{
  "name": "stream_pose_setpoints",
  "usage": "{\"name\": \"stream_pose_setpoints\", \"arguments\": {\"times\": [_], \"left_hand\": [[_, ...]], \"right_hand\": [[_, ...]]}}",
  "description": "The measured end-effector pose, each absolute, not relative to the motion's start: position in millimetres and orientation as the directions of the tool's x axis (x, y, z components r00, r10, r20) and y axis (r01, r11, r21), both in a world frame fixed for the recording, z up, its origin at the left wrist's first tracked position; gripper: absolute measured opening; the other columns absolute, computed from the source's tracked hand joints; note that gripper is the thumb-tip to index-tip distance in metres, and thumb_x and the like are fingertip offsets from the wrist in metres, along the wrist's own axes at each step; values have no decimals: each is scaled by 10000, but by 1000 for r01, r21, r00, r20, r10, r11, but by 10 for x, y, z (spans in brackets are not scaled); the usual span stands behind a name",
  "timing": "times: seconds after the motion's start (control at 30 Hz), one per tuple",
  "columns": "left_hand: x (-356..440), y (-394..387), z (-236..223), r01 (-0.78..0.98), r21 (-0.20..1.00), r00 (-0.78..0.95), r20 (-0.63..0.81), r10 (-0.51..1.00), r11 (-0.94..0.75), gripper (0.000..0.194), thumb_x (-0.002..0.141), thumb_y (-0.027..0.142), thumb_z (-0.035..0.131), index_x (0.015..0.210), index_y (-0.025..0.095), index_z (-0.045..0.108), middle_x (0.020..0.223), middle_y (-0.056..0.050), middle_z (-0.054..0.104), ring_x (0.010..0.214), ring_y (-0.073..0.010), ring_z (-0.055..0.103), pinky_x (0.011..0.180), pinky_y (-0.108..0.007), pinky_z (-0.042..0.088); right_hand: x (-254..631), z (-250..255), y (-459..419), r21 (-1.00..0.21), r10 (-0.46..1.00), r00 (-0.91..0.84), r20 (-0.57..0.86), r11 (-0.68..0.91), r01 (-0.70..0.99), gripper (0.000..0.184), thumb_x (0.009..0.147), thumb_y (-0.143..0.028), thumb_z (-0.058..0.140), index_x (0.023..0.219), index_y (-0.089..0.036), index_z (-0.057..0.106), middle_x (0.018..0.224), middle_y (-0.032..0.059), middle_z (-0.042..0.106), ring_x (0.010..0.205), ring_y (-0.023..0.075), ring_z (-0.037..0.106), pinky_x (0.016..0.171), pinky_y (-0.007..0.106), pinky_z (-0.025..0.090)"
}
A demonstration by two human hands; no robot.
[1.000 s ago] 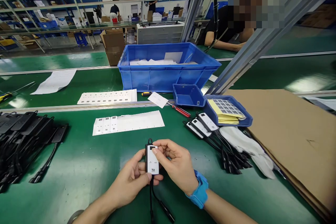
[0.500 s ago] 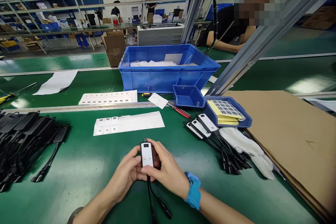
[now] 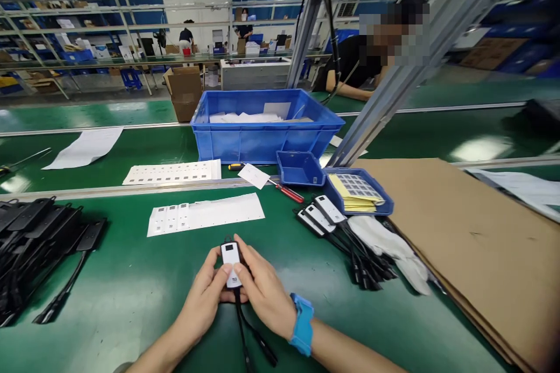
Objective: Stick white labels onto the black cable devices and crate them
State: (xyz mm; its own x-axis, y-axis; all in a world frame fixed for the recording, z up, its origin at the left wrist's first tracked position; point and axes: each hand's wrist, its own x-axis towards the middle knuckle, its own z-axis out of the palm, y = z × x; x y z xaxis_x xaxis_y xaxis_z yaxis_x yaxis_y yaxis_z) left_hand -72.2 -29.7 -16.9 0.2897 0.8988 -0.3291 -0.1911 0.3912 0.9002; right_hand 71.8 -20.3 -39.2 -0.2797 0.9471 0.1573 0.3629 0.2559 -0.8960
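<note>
Between my two hands, over the green bench, is a small black cable box with a white label on its face and two black cable tails hanging toward me. My left hand grips its left side, thumb on the label. From the right, my right hand clasps it too, its thumb also pressed on the label. A white label sheet lies just beyond, with a few labels left at its left end. Several labelled boxes with cables rest to the right; a pile of unlabelled black boxes lies on the left.
Behind stand a large blue bin and a small blue tray. Another blue tray holds yellow-backed sheets. A red screwdriver, white gloves and cardboard lie rightward. A metal post slants up; a person sits beyond.
My left thumb has moved onto the label, and my right thumb has slid up from its lower edge to meet it. The camera view has shifted slightly.
</note>
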Motion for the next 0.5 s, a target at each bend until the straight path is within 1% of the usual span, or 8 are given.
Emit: {"name": "stream_pose_setpoints", "arguments": {"times": [0.07,0.13,0.2,0.27,0.3,0.37,0.43,0.5], "left_hand": [[-728,-282,-143,-261,873,300,-331,895,411,536,927,499,447,1373,224,335,1102,-107,673,951,-228,658,829,-369,536],[-770,-251,-114,-255,878,346,-309,886,406,577,940,543,356,1418,227,280,1141,-129,668,1025,-257,645,914,-431,505],[-856,-198,-103,-83,948,368,-256,894,306,577,935,551,353,1418,240,300,1205,-136,645,1089,-272,622,978,-465,468],[-972,-129,-121,247,965,334,-174,926,92,534,917,527,428,1387,281,369,1303,-109,589,1179,-278,567,1026,-471,437],[-1032,-92,-142,420,907,312,-119,942,-25,518,906,513,460,1374,299,393,1347,-93,555,1222,-283,533,1039,-478,427],[-1137,-19,-207,675,709,289,-1,957,-203,512,900,496,473,1374,313,408,1418,-75,488,1291,-297,465,1054,-508,412],[-1211,50,-292,795,514,313,107,944,-322,514,911,482,444,1382,277,419,1474,-89,419,1341,-310,402,1070,-537,390],[-1254,112,-377,836,368,361,188,913,-407,536,913,479,439,1385,225,432,1501,-121,371,1372,-321,348,1090,-550,360]], "right_hand": [[736,-320,-193,-815,928,-308,209,339,471,673,901,-289,522,1493,-155,232,1245,141,531,1126,254,536,947,404,495],[807,-199,-157,-709,910,-330,252,405,577,708,867,-236,565,1489,-155,236,1238,138,517,1119,255,526,941,390,500],[949,-56,-89,-588,923,-294,248,385,712,619,878,-174,518,1457,-135,303,1250,148,503,1097,253,530,923,376,508],[1157,65,6,-415,955,-210,208,280,865,549,880,-131,486,1415,-82,370,1204,174,519,1042,266,546,884,383,515],[1275,103,60,-308,970,-160,182,210,928,521,879,-115,480,1391,-56,402,1157,183,537,1013,276,550,865,393,512],[1512,123,170,-92,987,-73,145,87,992,478,877,-81,459,1351,-23,449,1065,188,570,976,292,549,839,406,496],[1710,77,267,79,990,-15,139,4,997,446,877,-60,439,1319,-13,480,1032,194,584,965,304,540,816,411,476],[1842,10,329,180,989,11,148,-38,983,412,880,-55,417,1279,-25,514,1024,196,591,948,305,536,772,404,464]]}}
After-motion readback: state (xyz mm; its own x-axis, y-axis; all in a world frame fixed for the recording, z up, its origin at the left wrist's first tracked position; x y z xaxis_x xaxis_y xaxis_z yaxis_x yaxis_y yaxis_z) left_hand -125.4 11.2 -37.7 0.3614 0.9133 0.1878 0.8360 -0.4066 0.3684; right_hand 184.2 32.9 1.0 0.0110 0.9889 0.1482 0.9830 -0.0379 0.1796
